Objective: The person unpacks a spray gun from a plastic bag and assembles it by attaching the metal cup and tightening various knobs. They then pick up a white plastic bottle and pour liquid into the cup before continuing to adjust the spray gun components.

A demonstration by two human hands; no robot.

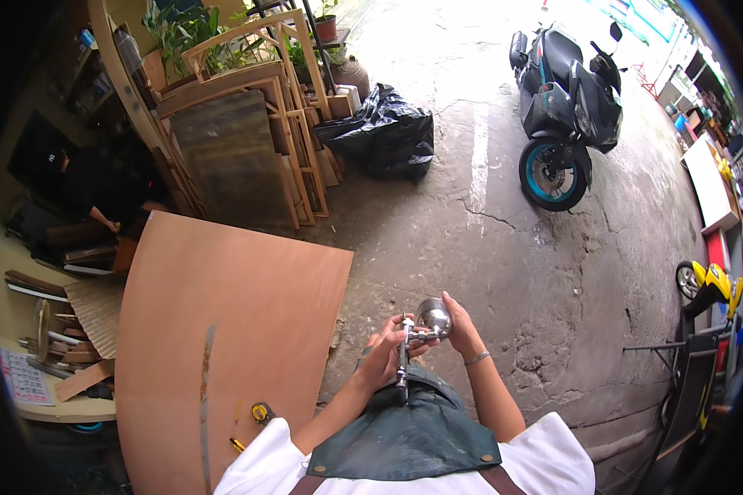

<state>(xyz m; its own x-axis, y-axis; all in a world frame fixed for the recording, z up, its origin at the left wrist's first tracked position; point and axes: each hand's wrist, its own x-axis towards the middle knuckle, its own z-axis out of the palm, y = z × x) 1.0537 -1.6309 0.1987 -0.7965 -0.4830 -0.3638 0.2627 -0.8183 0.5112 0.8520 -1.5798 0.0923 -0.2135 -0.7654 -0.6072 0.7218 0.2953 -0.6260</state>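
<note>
A silver spray gun (pixel 403 363) with a round metal cup (pixel 431 315) is in front of my dark green apron. My left hand (pixel 380 355) is closed round the gun's body, its fingers bent about the metal. At the cup's right side is my right hand (pixel 462 332), with its palm against the cup and its fingers partly hidden beneath it. A bracelet circles my right wrist. To my left lies a large brown board (pixel 231 330) bearing a yellow tape measure (pixel 262 412), a yellow cutter (pixel 238 445) and a long metal ruler (pixel 206 404).
Wooden frames (pixel 297 148) lean at the far left beside a black plastic bag (pixel 384 132). A motorcycle (pixel 565 107) stands on the cracked concrete floor at the far right. A co-worker in dark clothing (pixel 91 186) is at the left, near stacked wood scraps (pixel 74 351).
</note>
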